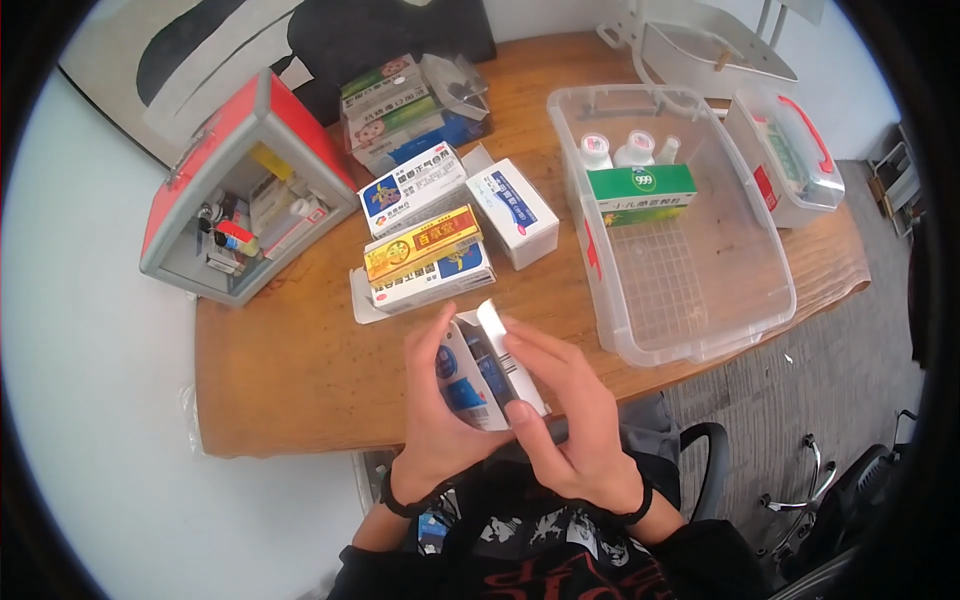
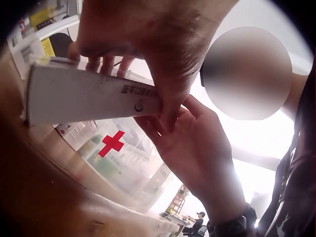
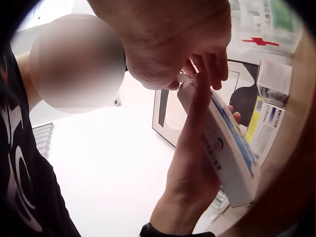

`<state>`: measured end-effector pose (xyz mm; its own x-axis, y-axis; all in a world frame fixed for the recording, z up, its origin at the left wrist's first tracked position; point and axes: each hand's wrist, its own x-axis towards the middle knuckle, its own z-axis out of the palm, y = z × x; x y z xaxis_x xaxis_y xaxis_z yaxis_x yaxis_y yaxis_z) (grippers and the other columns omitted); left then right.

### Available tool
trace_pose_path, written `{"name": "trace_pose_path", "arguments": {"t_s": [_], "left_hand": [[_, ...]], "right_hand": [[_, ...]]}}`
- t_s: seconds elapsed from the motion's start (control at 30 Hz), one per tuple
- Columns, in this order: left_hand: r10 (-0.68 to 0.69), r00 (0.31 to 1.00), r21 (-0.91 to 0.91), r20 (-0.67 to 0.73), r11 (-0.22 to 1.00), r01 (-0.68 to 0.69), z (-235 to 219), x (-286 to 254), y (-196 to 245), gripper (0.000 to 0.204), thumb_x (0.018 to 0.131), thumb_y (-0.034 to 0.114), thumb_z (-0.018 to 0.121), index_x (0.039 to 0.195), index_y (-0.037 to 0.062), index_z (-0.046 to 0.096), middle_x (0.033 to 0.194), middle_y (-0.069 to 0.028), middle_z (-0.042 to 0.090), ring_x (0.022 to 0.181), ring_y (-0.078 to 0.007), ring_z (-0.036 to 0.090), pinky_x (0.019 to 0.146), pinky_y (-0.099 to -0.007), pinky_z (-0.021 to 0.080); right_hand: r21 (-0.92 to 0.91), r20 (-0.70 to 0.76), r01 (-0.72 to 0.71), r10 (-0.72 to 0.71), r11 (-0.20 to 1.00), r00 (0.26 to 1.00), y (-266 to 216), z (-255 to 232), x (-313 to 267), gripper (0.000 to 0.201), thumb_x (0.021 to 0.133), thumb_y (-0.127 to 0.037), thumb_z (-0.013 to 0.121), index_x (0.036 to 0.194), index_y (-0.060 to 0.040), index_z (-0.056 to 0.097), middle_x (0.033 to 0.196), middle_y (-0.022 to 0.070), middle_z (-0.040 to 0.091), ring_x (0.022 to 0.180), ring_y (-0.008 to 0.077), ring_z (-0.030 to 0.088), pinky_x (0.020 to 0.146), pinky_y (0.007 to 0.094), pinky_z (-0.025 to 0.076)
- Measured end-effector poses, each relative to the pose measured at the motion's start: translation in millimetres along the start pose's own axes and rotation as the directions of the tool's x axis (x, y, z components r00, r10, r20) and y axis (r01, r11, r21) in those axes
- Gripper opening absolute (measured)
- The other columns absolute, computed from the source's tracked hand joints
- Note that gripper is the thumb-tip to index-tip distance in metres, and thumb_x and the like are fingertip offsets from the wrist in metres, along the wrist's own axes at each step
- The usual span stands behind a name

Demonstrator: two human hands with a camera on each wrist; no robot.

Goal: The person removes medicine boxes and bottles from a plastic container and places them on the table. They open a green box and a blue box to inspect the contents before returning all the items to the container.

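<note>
Close to the table's front edge, a white and blue carton [image 1: 463, 392] is held tilted between both hands, its end open and dark blue contents showing inside. My left hand [image 1: 432, 418] grips it from the left, thumb and fingers along its sides. With thumb and fingertips, my right hand [image 1: 572, 420] pinches the raised white flap [image 1: 491, 322] and edge at the open end. The left wrist view shows the carton's plain white side [image 2: 74, 96] under the left hand. Fingers cover part of the contents.
Just beyond the hands lie white medicine boxes [image 1: 415, 190], with a yellow box [image 1: 425, 245] on one. A clear plastic bin [image 1: 700, 290] holding white bottles and a green box [image 1: 642, 190] stands right. At left is a red-and-grey cabinet [image 1: 325, 150]; a lidded clear case [image 1: 800, 190] sits far right.
</note>
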<state>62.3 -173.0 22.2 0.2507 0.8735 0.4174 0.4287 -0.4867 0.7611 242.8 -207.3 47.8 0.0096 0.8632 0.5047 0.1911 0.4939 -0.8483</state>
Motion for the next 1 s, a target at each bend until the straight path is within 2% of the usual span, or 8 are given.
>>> {"name": "trace_pose_path", "arguments": {"t_s": [0.13,0.23,0.33,0.43,0.53,0.63,0.83,1.0], "left_hand": [[0.129,0.992,0.073,0.006,0.989,-0.129,0,3,0,0.132,0.060,0.021,0.110,0.161,0.0067,0.026,0.148,-0.0177,0.040,0.134,-0.0322,0.054,0.111,-0.0463,0.048],[0.172,0.984,0.033,-0.053,0.985,-0.170,6,4,-1,0.122,0.063,0.020,0.109,0.156,0.0082,0.032,0.145,-0.0208,0.045,0.128,-0.0366,0.056,0.105,-0.0469,0.050],[0.183,0.979,0.076,-0.089,0.981,-0.176,11,4,0,0.122,0.065,0.021,0.108,0.158,0.0083,0.029,0.144,-0.0216,0.047,0.127,-0.0373,0.056,0.103,-0.0489,0.050],[0.204,0.965,0.116,-0.164,0.976,-0.186,19,-2,0,0.122,0.067,0.021,0.106,0.160,0.0075,0.028,0.142,-0.0226,0.049,0.125,-0.0386,0.056,0.102,-0.0510,0.050],[0.206,0.956,0.131,-0.210,0.975,-0.182,22,-4,1,0.120,0.070,0.022,0.104,0.161,0.0062,0.028,0.143,-0.0236,0.051,0.125,-0.0399,0.055,0.103,-0.0521,0.048],[0.195,0.967,0.192,-0.166,0.968,-0.163,18,-3,2,0.118,0.071,0.025,0.103,0.162,0.0052,0.030,0.145,-0.0245,0.051,0.127,-0.0405,0.054,0.106,-0.0526,0.047],[0.203,0.961,0.147,-0.188,0.973,-0.177,17,-8,-8,0.113,0.071,0.028,0.102,0.160,0.0041,0.035,0.145,-0.0249,0.050,0.129,-0.0416,0.052,0.107,-0.0537,0.045],[0.185,0.972,0.193,-0.148,0.969,-0.155,13,-9,-7,0.112,0.069,0.029,0.103,0.159,0.0093,0.039,0.146,-0.0254,0.046,0.131,-0.0428,0.051,0.109,-0.0534,0.045]], "right_hand": [[0.137,0.047,-0.078,0.072,0.988,0.996,-1,-2,-4,0.049,0.106,-0.009,0.068,0.152,0.0042,0.059,0.154,0.0276,0.062,0.136,0.0388,0.067,0.113,0.0423,0.053],[0.389,-0.038,-0.216,0.250,0.896,0.968,-2,8,-13,0.045,0.109,-0.007,0.064,0.152,0.0047,0.059,0.155,0.0253,0.063,0.138,0.0326,0.067,0.113,0.0408,0.053],[0.435,-0.026,-0.226,0.263,0.872,0.964,1,11,-15,0.041,0.109,-0.005,0.065,0.149,0.0038,0.064,0.155,0.0239,0.064,0.136,0.0295,0.067,0.113,0.0400,0.053],[0.535,-0.009,-0.297,0.358,0.791,0.934,-1,13,-14,0.037,0.106,-0.001,0.069,0.143,0.0033,0.070,0.152,0.0243,0.067,0.135,0.0285,0.069,0.113,0.0389,0.053],[0.326,-0.045,-0.247,0.276,0.913,0.960,-1,11,-11,0.035,0.102,-0.001,0.074,0.137,0.0034,0.075,0.149,0.0250,0.069,0.132,0.0302,0.071,0.109,0.0384,0.055],[0.130,-0.084,-0.134,0.145,0.982,0.986,-9,14,-8,0.039,0.099,-0.001,0.075,0.138,0.0037,0.074,0.146,0.0260,0.070,0.130,0.0335,0.073,0.106,0.0385,0.056],[-0.090,-0.034,-0.061,0.058,0.994,0.998,-13,21,-9,0.049,0.096,-0.007,0.077,0.144,0.0021,0.071,0.152,0.0287,0.064,0.130,0.0415,0.070,0.108,0.0447,0.055],[-0.301,0.034,0.003,0.007,0.954,0.999,-17,23,-9,0.060,0.097,-0.016,0.078,0.153,-0.0007,0.064,0.159,0.0284,0.056,0.132,0.0472,0.062,0.112,0.0526,0.049]]}}
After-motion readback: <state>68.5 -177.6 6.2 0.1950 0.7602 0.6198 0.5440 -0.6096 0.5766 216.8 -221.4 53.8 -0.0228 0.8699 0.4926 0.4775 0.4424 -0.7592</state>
